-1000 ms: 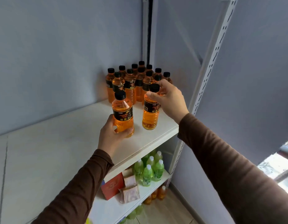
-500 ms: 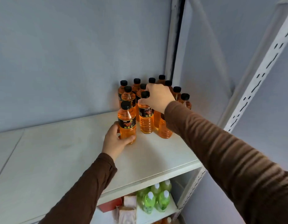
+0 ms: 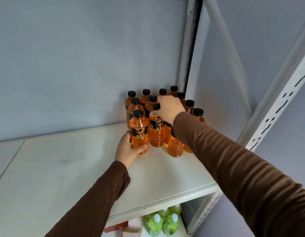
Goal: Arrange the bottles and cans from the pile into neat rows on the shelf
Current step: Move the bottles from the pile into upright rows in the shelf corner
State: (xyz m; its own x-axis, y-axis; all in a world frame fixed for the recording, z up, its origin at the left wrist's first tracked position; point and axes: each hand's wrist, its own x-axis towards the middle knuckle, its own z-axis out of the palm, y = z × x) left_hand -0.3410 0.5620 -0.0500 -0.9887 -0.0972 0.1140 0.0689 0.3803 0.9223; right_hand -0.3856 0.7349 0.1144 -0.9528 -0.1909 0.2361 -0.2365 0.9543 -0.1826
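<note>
Several orange drink bottles with black caps point(image 3: 162, 92) stand grouped in the back right corner of the white shelf point(image 3: 79, 168). My left hand point(image 3: 127, 149) grips the lower body of the front-left bottle point(image 3: 138, 132), which stands upright on the shelf. My right hand point(image 3: 168, 108) holds the shoulder of the neighbouring bottle point(image 3: 156, 132), its fingers curled over the cap. My right forearm hides part of the bottles at the right of the group.
A grey wall runs behind the shelf. A perforated white upright point(image 3: 276, 106) and a diagonal brace stand at the right. On the shelf below are green bottles point(image 3: 165, 223) and small packets point(image 3: 131, 228).
Both hands pushed their bottles back from the shelf's front toward the group at the corner. Since half a second ago the hands have hardly moved, and the view came closer.
</note>
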